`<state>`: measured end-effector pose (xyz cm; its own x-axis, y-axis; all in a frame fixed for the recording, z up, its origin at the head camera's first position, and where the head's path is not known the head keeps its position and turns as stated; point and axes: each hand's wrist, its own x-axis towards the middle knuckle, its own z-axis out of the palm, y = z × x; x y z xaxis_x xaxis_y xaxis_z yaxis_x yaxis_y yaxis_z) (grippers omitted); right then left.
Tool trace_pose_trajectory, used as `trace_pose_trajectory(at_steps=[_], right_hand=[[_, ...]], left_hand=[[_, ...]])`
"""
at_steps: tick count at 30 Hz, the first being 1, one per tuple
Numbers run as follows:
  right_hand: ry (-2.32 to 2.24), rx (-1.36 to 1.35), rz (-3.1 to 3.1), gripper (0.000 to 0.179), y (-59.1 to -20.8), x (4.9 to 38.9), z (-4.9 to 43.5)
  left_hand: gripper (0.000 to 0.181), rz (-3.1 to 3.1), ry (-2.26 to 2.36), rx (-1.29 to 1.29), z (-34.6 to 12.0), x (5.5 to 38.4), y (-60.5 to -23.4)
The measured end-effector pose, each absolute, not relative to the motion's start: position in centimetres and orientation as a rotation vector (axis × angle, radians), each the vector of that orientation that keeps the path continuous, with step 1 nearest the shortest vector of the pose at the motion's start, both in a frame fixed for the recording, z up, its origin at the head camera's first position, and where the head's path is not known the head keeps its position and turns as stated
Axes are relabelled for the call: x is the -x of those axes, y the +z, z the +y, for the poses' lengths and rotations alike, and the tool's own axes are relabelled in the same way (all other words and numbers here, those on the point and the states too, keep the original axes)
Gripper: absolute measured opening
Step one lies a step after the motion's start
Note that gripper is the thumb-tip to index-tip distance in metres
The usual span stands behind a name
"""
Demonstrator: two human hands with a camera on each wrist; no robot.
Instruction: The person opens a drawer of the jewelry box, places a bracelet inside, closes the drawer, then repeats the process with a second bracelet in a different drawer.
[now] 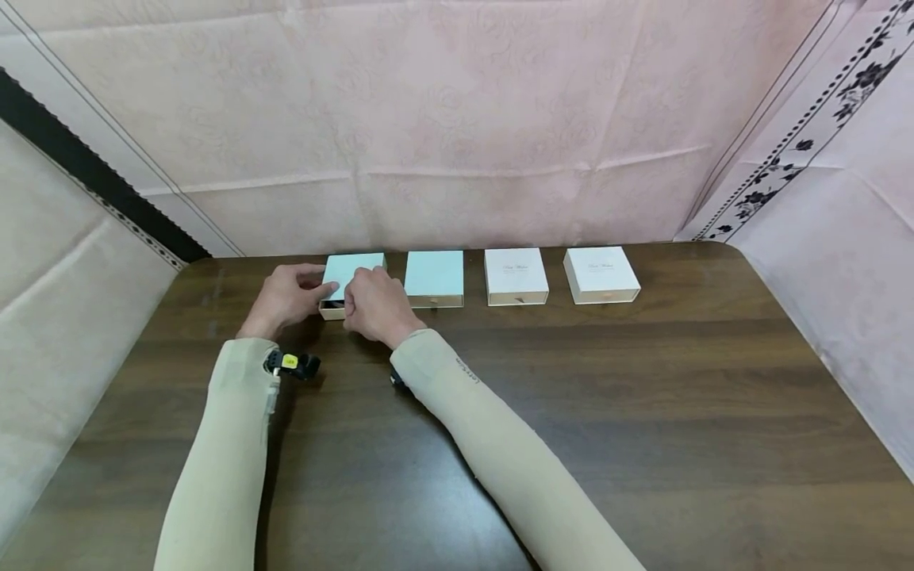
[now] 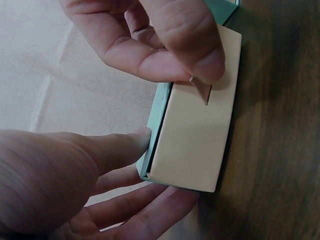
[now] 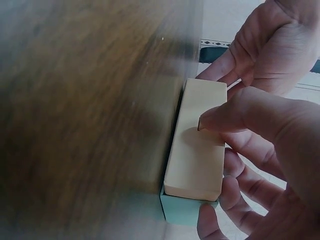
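At the far left of the table stands a drawer box with a mint-green sleeve point(image 1: 350, 265) and a cream drawer point(image 2: 187, 140), slid slightly out toward the person. My left hand point(image 1: 286, 297) grips the sleeve's left end, thumb on the top edge and fingers round the side. Between thumb and index finger, my right hand point(image 1: 378, 305) pinches the small pull tab point(image 2: 203, 92) on the drawer front. In the right wrist view, the drawer front point(image 3: 195, 167) sticks out past the sleeve. The drawer's contents are mostly hidden.
Right of it, in a row along the back edge, stand a second mint-green box point(image 1: 434, 274) and two white boxes, one nearer point(image 1: 516, 274) and one farther right point(image 1: 602, 271). A pale patterned cloth point(image 1: 457, 119) hangs behind the brown wooden table point(image 1: 571, 412).
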<state>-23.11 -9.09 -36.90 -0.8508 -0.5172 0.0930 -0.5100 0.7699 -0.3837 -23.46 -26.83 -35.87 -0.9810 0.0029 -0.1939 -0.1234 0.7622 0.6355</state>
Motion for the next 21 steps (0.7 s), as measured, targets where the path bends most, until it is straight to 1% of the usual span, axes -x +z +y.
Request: trace_pose_trajectory(at_steps=[6, 13, 21], right_hand=[[-0.629, 0.849, 2.939, 0.021, -37.04, 22.99, -9.18], [-0.649, 0.848, 2.920, 0.025, -37.02, 22.98, -9.24], [-0.639, 0.851, 2.932, 0.024, -36.99, 22.96, -9.17]], left_hand=[[0.061, 2.776, 1.039, 0.085, -26.88, 23.32, -36.04], [0.056, 2.792, 1.049, 0.057, -26.97, 23.19, -36.03], [0.057, 2.769, 1.064, 0.072, -26.80, 23.20, -35.98]])
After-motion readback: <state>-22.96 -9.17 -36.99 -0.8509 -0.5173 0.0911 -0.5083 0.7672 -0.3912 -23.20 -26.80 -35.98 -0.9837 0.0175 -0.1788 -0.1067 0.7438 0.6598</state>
